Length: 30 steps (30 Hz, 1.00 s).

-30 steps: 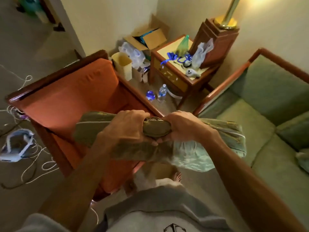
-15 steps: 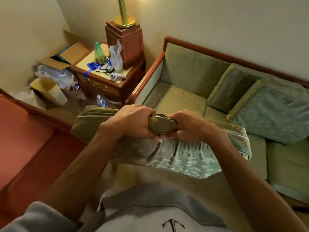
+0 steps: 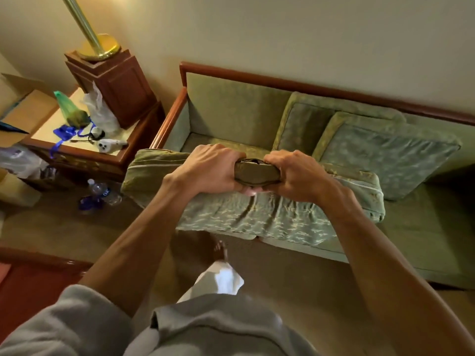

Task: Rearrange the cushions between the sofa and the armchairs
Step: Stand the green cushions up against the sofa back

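I hold a green patterned cushion [image 3: 257, 217] flat in front of me, over the front edge of the green sofa [image 3: 231, 114]. My left hand [image 3: 208, 170] and my right hand [image 3: 298, 176] both grip its bunched top edge, close together. Two more green cushions lean against the sofa's back: a darker cushion [image 3: 303, 124] and a blue-green patterned cushion [image 3: 390, 152] in front of it. The sofa's left seat is bare. Only a corner of the orange armchair [image 3: 30, 283] shows at the lower left.
A wooden side table [image 3: 84, 152] left of the sofa carries bags, a blue lanyard and a wooden lamp base [image 3: 115, 83]. Water bottles [image 3: 100, 194] lie on the carpet beside it. A cardboard box [image 3: 23, 109] stands at the far left.
My view has swung right from the orange armchair to the sofa. Both hands keep the same grip on the cushion, which now hangs over the sofa's front edge.
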### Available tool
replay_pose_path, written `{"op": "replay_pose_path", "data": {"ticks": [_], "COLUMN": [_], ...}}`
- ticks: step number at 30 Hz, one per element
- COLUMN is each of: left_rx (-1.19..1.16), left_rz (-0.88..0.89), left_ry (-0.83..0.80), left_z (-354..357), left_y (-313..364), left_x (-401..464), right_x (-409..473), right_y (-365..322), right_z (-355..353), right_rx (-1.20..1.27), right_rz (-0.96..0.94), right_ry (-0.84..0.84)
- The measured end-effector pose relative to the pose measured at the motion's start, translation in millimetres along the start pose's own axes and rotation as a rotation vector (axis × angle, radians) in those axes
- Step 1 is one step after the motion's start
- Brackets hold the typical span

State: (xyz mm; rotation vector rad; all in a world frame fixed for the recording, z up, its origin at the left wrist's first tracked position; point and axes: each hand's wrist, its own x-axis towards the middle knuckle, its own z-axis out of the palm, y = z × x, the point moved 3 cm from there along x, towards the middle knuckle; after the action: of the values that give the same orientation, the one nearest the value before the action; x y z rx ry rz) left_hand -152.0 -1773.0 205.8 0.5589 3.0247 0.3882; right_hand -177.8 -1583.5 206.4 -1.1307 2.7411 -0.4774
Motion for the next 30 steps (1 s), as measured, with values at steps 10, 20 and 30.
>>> {"op": "replay_pose_path", "data": {"ticks": [10, 20, 30], "left_rx": [-0.078, -0.056, 0.081], "left_rz": [-0.068, -0.288, -0.429], "left_ry": [-0.113, -0.216, -0.436], "left_z": [67.8, 212.1, 217.9], "left_y": [-51.7, -98.4, -119.0], "left_x": [128.8, 207.8, 242.5], "right_x": [74.0, 92.5, 1.7], "right_y": [107.6, 234.2, 396.3], "right_z": [37.2, 148.2, 113.5], "right_rx": [-0.145, -0.073, 0.06], "right_rz": [0.148, 0.573, 0.767], "right_ry": [-0.061, -0.138, -0.371]}}
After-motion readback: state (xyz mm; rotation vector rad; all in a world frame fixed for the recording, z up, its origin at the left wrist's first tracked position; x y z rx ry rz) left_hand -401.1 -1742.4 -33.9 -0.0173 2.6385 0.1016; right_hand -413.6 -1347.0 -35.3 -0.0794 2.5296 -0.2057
